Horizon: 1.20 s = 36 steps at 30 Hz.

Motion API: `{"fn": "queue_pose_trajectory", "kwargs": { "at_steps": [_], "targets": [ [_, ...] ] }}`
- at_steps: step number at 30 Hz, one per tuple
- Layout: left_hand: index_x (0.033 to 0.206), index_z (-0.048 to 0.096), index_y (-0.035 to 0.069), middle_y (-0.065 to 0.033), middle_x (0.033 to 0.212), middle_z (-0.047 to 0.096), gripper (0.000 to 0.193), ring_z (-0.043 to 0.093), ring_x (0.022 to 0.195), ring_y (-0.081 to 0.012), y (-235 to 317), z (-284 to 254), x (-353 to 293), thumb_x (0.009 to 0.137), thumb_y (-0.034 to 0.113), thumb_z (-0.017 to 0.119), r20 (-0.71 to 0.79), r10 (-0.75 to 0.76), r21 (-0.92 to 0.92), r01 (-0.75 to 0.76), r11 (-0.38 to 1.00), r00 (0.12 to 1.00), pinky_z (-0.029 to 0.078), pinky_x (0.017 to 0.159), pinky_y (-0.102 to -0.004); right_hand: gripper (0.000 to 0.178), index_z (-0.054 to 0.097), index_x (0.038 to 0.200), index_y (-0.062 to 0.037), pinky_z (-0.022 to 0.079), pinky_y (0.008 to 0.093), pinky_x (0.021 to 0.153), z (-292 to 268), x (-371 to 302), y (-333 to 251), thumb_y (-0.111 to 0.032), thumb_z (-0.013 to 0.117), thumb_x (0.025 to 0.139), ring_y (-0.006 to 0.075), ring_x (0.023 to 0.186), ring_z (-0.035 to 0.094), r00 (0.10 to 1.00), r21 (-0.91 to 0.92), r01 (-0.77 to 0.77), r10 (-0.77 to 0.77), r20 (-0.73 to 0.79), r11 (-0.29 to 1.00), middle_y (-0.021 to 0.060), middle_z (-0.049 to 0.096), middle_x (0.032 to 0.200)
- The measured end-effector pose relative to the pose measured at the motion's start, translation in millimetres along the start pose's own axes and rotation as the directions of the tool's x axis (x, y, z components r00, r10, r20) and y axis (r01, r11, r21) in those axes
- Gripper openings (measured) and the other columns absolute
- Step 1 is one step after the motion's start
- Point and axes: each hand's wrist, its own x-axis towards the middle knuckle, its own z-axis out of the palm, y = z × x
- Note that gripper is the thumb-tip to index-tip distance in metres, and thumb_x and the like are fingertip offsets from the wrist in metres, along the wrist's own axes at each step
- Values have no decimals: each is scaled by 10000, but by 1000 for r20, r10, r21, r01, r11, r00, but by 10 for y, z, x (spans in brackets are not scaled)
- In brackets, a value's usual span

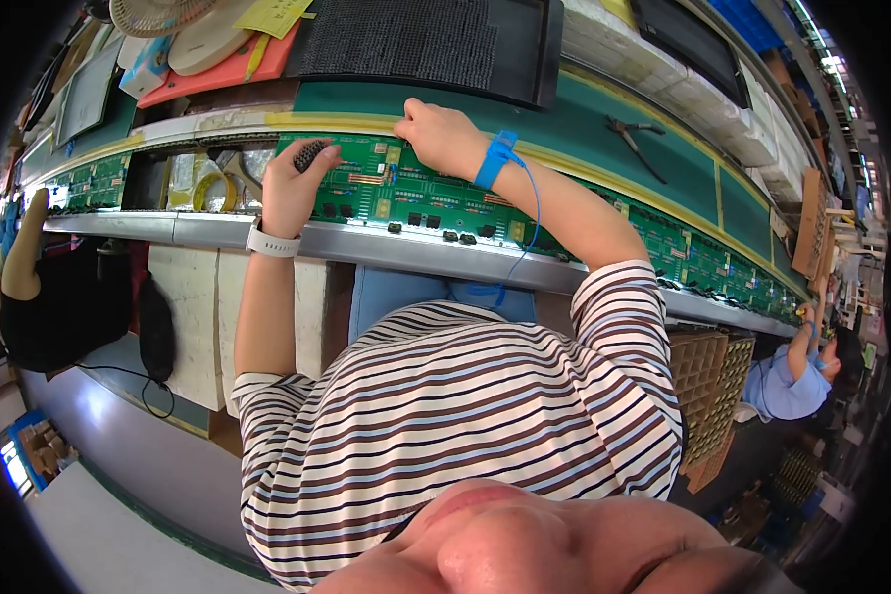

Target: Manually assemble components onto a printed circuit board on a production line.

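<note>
My left hand is closed around a cluster of small black components, above the left end of a green circuit board. Small black, striped and pale parts are mounted on that board, which lies in the line rail in front of me. At the board's far edge my right hand has its fingers pinched together. Whatever may be between those fingertips is hidden or too small to make out. A blue wrist strap with a coiled cord circles my right wrist.
Beyond the rail, a black tray holds rows of small black parts. Pliers lie on the green bench to the right. A yellow tape roll sits left of the board. More boards continue rightward, and co-workers sit at both ends.
</note>
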Motion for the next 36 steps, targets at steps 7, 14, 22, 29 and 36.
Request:
{"fn": "queue_pose_trajectory", "kwargs": {
  "at_steps": [7,14,22,29,36],
  "targets": [
    [947,591,-65,-89,854,647,226,620,791,-143,49,161,39,821,123,594,62,-62,-233,75,970,996,470,704,-228,168,615,870,-40,478,319,660,-208,90,-319,-137,624,733,235,742,567,978,400,74,11,-207,914,87,546,833],
    [977,567,-81,-91,898,616,234,605,821,-143,124,164,78,851,116,560,167,-146,-489,210,846,975,486,733,-226,205,601,910,5,475,256,664,-161,257,-390,-132,642,762,129,715,578,984,788,-20,152,-94,615,69,605,789],
    [1012,563,-62,-107,898,622,262,619,796,-155,-4,85,146,855,147,560,85,-102,-299,123,946,991,486,707,-232,179,598,911,15,474,263,627,144,491,-162,-103,575,778,153,709,601,952,935,-191,289,101,300,108,629,803],
    [1037,552,-24,-93,836,622,266,585,673,-125,1,-108,122,851,167,556,87,-212,-340,229,912,973,461,637,-222,168,637,891,-117,470,378,661,220,520,-31,-129,504,788,285,789,575,1000,240,-16,17,-4,971,107,566,865],
    [1056,528,-22,-90,831,614,257,557,641,-115,-41,-180,142,855,138,528,151,-212,-370,254,894,966,446,621,-214,164,638,861,-119,473,376,660,145,522,-167,-103,532,737,272,799,564,1000,84,13,-14,15,996,108,515,845]
  ]
}}
